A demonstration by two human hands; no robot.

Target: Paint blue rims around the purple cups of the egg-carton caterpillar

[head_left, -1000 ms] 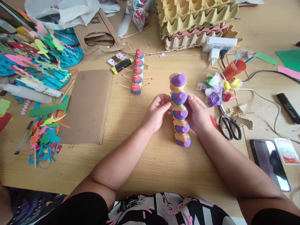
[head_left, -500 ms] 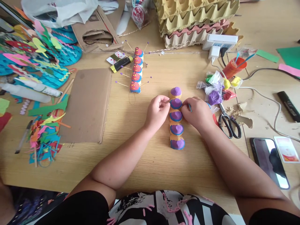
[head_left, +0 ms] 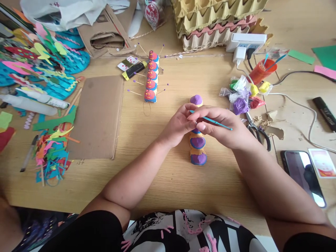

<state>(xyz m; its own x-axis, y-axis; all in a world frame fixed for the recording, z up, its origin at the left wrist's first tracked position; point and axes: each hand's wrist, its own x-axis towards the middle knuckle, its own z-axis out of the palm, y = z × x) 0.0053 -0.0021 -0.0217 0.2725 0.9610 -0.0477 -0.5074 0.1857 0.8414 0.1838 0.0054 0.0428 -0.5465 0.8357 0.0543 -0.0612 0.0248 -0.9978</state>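
Observation:
Both hands meet over a row of egg-carton cups (head_left: 198,158) topped with purple clay and edged in blue, covering its upper middle. My right hand (head_left: 223,124) holds a thin blue tool (head_left: 216,123) lying slantwise across its fingers. The fingers of my left hand (head_left: 181,124) are pinched together near the tool's left end; what they hold, if anything, is too small to name. Farther back on the left stands a finished-looking row (head_left: 151,84) of red and blue cups with smiling faces and purple-tipped sticks.
A cardboard sheet (head_left: 96,117) and paper scraps (head_left: 54,150) lie left. Egg trays (head_left: 215,24) are stacked behind. To the right are bagged clay (head_left: 240,105), scissors (head_left: 258,133), an orange cup (head_left: 261,71), a power strip (head_left: 246,42) and a phone (head_left: 301,175).
My right hand has turned palm-inward and moved left over the cups, bringing the blue tool into fuller view. The two hands are now together, with my left hand slightly farther right.

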